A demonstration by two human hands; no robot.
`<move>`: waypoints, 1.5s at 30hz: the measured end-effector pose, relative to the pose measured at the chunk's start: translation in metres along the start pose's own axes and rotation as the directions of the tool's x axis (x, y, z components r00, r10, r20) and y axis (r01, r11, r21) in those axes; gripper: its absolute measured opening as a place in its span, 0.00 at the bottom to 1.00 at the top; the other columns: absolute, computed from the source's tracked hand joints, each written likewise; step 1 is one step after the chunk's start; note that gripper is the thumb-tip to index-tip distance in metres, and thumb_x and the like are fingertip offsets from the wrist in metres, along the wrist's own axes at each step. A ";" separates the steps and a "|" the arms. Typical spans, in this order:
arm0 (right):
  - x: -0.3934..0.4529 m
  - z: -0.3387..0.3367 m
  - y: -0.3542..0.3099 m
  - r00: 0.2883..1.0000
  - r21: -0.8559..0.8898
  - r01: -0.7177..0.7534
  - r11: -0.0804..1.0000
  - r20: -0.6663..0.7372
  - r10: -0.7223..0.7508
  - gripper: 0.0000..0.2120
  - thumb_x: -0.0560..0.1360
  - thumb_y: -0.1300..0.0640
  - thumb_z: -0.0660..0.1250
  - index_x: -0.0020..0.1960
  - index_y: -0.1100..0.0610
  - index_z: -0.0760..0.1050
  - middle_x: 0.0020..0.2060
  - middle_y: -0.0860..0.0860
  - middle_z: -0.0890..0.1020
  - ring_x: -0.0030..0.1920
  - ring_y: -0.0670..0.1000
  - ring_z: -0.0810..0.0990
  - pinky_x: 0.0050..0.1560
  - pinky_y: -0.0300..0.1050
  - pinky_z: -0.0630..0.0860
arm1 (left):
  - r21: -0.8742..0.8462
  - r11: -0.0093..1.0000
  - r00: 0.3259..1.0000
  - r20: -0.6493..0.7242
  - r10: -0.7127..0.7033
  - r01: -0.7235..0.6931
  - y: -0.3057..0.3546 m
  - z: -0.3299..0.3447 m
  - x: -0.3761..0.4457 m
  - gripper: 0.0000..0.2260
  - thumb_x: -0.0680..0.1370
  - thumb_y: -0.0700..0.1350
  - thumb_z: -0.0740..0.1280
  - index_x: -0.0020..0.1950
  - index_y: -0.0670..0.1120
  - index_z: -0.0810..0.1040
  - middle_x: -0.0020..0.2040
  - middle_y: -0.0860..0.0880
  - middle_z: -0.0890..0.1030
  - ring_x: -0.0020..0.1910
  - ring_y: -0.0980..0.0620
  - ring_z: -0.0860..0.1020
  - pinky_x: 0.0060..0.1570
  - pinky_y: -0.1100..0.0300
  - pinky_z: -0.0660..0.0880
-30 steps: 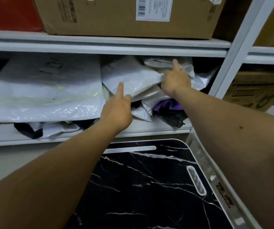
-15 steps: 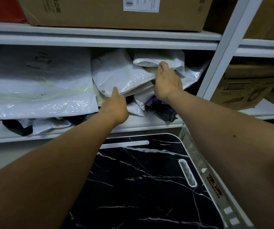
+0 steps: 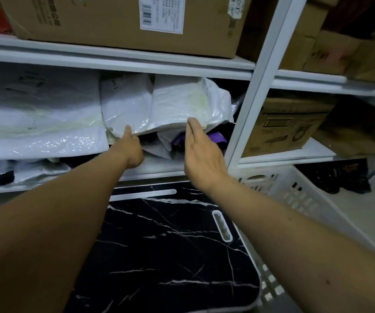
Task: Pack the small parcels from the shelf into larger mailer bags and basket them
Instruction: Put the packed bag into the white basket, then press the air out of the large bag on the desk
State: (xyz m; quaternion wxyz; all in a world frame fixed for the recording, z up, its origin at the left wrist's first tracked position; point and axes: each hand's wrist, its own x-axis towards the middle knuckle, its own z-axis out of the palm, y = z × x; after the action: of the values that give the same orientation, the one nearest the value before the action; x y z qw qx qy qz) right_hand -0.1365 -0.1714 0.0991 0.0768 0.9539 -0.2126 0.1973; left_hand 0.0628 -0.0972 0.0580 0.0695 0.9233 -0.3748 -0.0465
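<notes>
Shelf [image 3: 137, 168] (crowded): left hand [image 3: 129, 150] pinches white parcel [image 3: 125, 107].

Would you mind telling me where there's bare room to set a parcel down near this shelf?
The black marbled board below both arms is bare, bordered by the shelf edge ahead and the white basket to the right. A strip of shelf between the left hand and right hand is also free. Behind it, white mailers crowd the shelf.
</notes>
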 end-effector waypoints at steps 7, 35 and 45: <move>-0.094 0.040 -0.047 0.995 0.018 0.009 1.000 0.096 -0.011 0.35 0.75 0.60 0.63 0.77 0.67 0.51 0.74 0.58 0.59 0.54 0.52 0.75 0.49 0.45 0.74 | 0.110 0.989 0.995 -0.005 0.095 -0.094 -0.009 -0.009 -0.020 0.30 0.79 0.42 0.64 0.77 0.37 0.54 0.78 0.42 0.41 0.74 0.38 0.59 0.68 0.46 0.65; -0.185 0.093 -0.162 0.961 0.067 -0.181 0.981 0.222 0.162 0.28 0.68 0.44 0.72 0.62 0.59 0.76 0.63 0.59 0.77 0.67 0.59 0.73 0.71 0.59 0.61 | 0.152 0.959 0.959 0.192 0.208 -0.239 -0.034 0.124 -0.186 0.30 0.82 0.52 0.53 0.79 0.52 0.39 0.79 0.48 0.40 0.78 0.48 0.42 0.75 0.42 0.50; -0.195 0.137 -0.152 0.788 -0.096 -0.056 0.994 0.607 0.103 0.42 0.80 0.36 0.46 0.76 0.65 0.33 0.76 0.64 0.38 0.76 0.65 0.34 0.65 0.63 0.24 | 0.260 0.909 0.927 0.279 0.252 -0.325 -0.032 0.171 -0.197 0.28 0.83 0.54 0.46 0.76 0.51 0.31 0.78 0.47 0.34 0.77 0.47 0.37 0.75 0.41 0.49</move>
State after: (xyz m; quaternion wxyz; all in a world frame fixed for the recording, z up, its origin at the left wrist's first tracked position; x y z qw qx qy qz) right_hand -0.1857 0.0064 -0.1153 0.0302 0.9532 -0.2730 -0.1261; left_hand -0.0803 0.0471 -0.1093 -0.1116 0.8445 -0.5161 -0.0889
